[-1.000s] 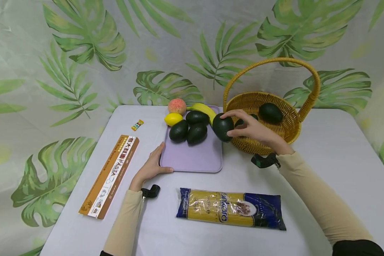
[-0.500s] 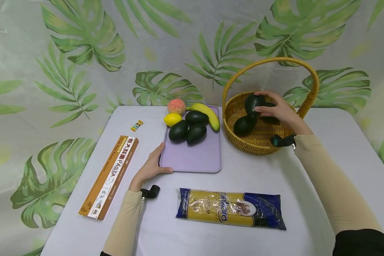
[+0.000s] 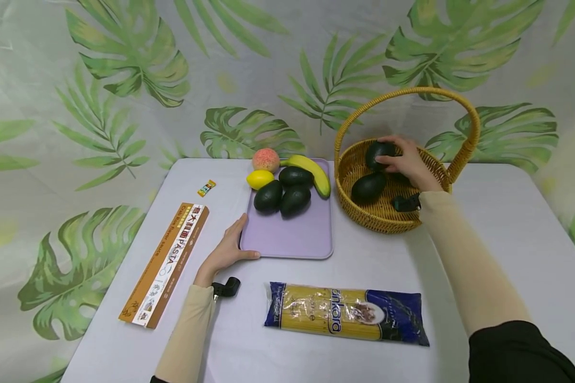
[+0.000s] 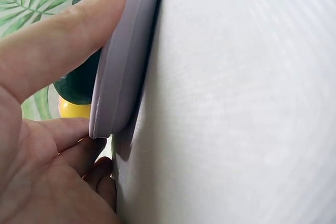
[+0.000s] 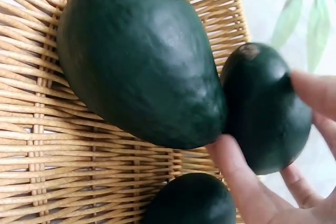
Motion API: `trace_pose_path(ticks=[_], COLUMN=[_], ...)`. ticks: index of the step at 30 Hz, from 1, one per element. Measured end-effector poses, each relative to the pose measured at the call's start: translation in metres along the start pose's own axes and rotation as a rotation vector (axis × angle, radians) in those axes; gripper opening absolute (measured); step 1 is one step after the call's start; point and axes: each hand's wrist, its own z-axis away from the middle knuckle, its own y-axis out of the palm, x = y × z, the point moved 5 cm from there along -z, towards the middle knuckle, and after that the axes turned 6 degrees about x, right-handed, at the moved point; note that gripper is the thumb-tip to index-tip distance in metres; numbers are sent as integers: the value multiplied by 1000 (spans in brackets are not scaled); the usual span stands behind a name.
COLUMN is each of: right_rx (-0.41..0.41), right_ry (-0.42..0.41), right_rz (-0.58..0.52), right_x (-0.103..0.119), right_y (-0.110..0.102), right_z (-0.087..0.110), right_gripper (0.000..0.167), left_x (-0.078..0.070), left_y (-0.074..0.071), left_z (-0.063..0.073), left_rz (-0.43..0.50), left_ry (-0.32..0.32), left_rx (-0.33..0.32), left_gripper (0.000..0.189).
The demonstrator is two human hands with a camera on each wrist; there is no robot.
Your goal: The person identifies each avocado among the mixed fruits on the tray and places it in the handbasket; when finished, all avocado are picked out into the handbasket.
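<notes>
In the head view my right hand (image 3: 406, 159) is inside the wicker basket (image 3: 378, 225), gripping a dark green avocado (image 3: 376, 154) at its back. The right wrist view shows fingers and thumb around this avocado (image 5: 265, 108), beside a larger-looking avocado (image 5: 142, 61); a third avocado (image 5: 191, 203) shows at the bottom. My left hand (image 3: 227, 247) rests at the near left corner of the lilac tray (image 3: 287, 239), thumb along its front edge, fingers on its left side. On the tray lie three avocados (image 3: 295, 200), a banana (image 3: 316, 173), a lemon (image 3: 260, 179) and a peach (image 3: 265, 159).
An orange-brown pasta box (image 3: 165, 266) lies slanted left of the tray, with a small wrapped candy (image 3: 206, 188) beyond it. Nearer the front is a bag of spaghetti (image 3: 345, 314). The basket's tall handle (image 3: 407, 91) arches over its opening. A leaf-patterned cloth (image 3: 249, 69) hangs behind.
My right hand has carried the avocado from over the tray's right edge into the back of the basket and lowered it there. My left hand has stayed at the tray corner.
</notes>
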Motion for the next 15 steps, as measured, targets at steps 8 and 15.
trace_pose_path(ticks=[8,15], right_rx=[66,58], right_ry=[15,-26], right_rz=[15,-15], right_x=[1,-3], right_y=[2,-4], right_z=[5,24], right_gripper=[57,58], left_x=[0,0], left_y=[-1,0], left_z=[1,1], left_rz=[1,9], left_ry=[-3,5], left_rx=[1,1], left_gripper=[110,109])
